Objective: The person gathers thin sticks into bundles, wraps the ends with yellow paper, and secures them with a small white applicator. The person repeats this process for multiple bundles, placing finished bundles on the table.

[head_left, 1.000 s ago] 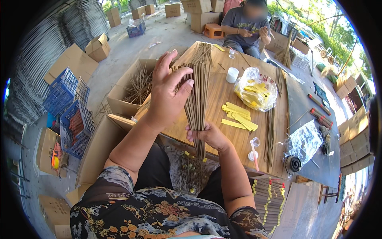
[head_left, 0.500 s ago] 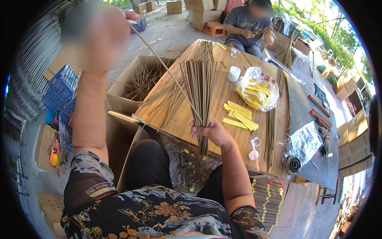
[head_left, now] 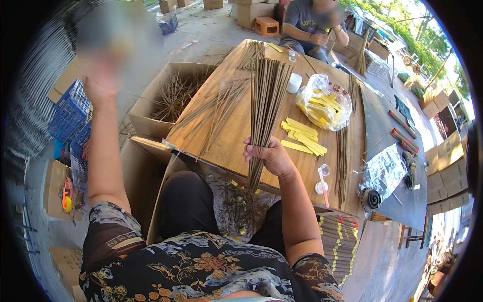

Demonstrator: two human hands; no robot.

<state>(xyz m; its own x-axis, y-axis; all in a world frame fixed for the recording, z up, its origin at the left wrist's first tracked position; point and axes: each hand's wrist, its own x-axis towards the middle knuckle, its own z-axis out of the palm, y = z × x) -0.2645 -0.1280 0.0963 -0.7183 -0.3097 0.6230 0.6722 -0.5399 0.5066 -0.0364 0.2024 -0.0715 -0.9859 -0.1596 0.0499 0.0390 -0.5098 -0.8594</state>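
Note:
My right hand (head_left: 269, 155) is closed around the lower part of a bundle of thin brown incense sticks (head_left: 269, 95). The bundle stands nearly upright over the table's near edge, fanning out slightly toward its top. My left hand (head_left: 103, 75) is raised at the upper left, far from the bundle; blur covers its fingers and anything in them. Loose sticks (head_left: 221, 103) lie on the wooden table (head_left: 201, 146) left of the bundle. To its right are yellow paper strips (head_left: 304, 137) and a clear plastic bag (head_left: 324, 103) with more strips inside.
An open cardboard box (head_left: 146, 118) of sticks stands left of the table. A white jar (head_left: 295, 83), a small lidded cup (head_left: 321, 188) and a black coil (head_left: 371, 199) sit on the tabletops. Across the table sits another person (head_left: 307, 30). Banded bundles (head_left: 337, 246) are stacked below.
The long stick slanting from my left hand to the bundle is no longer visible. My left hand has moved down and left. The bundle has shifted right and stands straighter.

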